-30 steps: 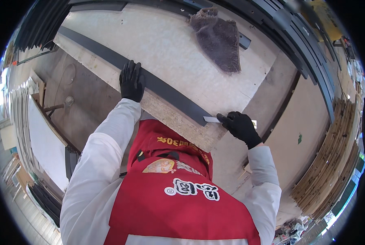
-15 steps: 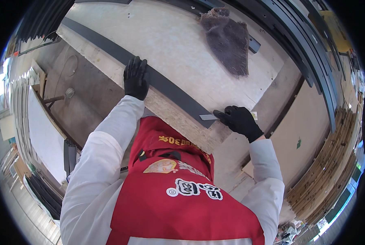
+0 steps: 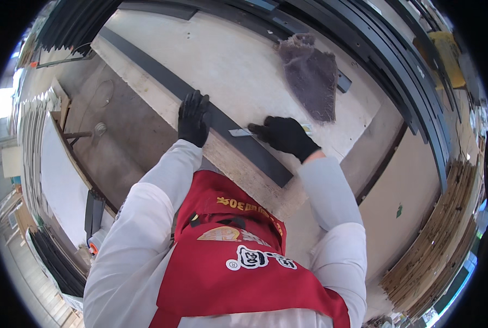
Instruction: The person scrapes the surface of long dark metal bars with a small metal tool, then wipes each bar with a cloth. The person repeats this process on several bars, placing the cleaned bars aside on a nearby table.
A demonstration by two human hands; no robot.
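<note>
A long dark grey strip lies diagonally along the near edge of a pale board. My left hand, in a black glove, rests flat across the strip with its fingers stretched out. My right hand, gloved as well, is closed around a utility knife. Its blade points left over the strip, right of my left hand; whether it touches the surface I cannot tell. The knife's pale rear end shows behind my right hand, and the grip is hidden in the palm.
A ragged brown-purple cloth lies on the board's far right, partly over a dark metal piece. Long dark profiles curve along the far right side. Stacked wooden strips stand at lower right, and white panels lean at left.
My right hand has moved the knife left and away from me, from the strip's near right end toward my left hand. The left hand stays on the strip. The whole view has shifted slightly.
</note>
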